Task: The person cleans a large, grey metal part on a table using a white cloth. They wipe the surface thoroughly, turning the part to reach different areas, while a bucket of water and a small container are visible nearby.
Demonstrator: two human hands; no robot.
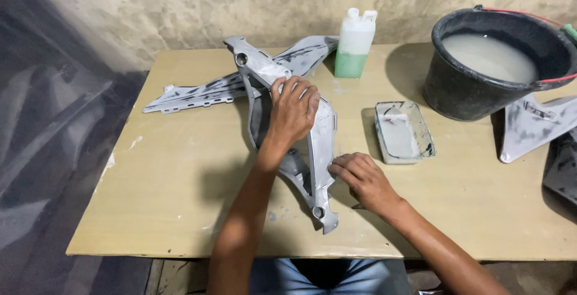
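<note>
The left hand (293, 110) is clamping the top of the grey panel (318, 151) propped mid-table while the right hand (360, 178) is pressing curled fingers against its edge, so it may be slipping toward the nearby tray (404, 131).

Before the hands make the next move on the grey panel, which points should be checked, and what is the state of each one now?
1. Left hand steadies the grey panel from above: ok.
2. Right hand presses on the panel's lower edge; anything under its fingers: cannot tell.
3. Panel is supported by the table, its lower end close to the near edge: ok.
4. Small tray lies flat beside the right hand: ok.
5. Bucket holds cloudy liquid but sits tilted on another grey part: not ok.
6. Bottle stands upright, capped: ok.
</note>
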